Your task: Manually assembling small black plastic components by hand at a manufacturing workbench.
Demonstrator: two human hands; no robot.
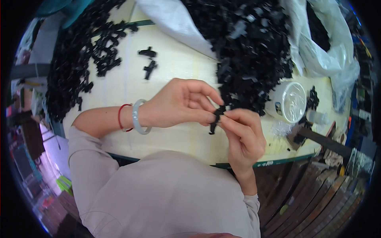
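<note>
Remotely, I saw the left hand (179, 102) and right hand (246, 137), thumbs and forefingers pinched nearly together, both gripping a small black piece (213, 127) just right of the frame's centre, probably to steady it from two sides, though blur obscured the exact contact.

On the cream, flat-topped desk (182, 67), a long heap of small black plastic pieces (73, 73) lies at the left. Two loose black cross-shaped plastic pieces (149, 69) lie right of it. Farther right, toward the far side, spreads a big mound of black plastic bits (250, 51), a white plastic sack (174, 20) at its left. A round white plastic tub (274, 98) sits just beside the mound's right.
</note>
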